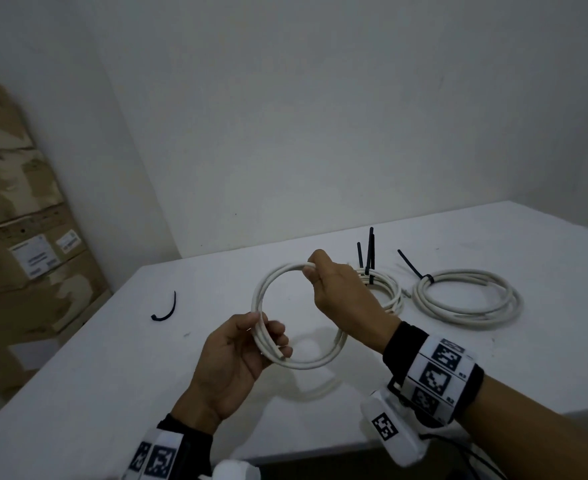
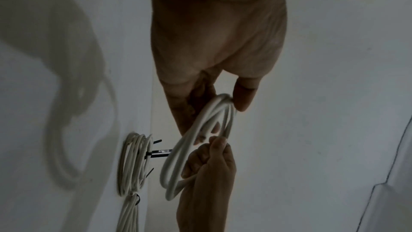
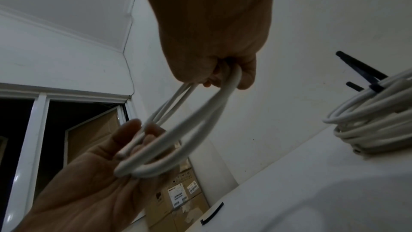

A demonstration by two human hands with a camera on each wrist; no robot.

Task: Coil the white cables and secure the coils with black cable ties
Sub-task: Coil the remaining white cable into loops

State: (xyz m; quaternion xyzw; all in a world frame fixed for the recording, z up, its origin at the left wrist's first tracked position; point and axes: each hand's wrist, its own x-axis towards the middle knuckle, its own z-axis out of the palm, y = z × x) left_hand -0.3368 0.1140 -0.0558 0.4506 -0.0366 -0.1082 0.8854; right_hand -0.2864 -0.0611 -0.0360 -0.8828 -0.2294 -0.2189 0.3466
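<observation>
At frame centre my left hand [image 1: 240, 355] and right hand [image 1: 334, 289] pinch opposite sides of a light, springy coil [image 1: 297, 315], which I judge needs both grips.

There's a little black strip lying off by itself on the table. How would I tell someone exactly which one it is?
Start at the white table and look to its left part, toward the stacked cardboard boxes. There the loose black cable tie lies alone, curved and flat on the surface. Unlike the other black ties, which stick up from the finished cable coils on the right, it is fastened round nothing.
</observation>
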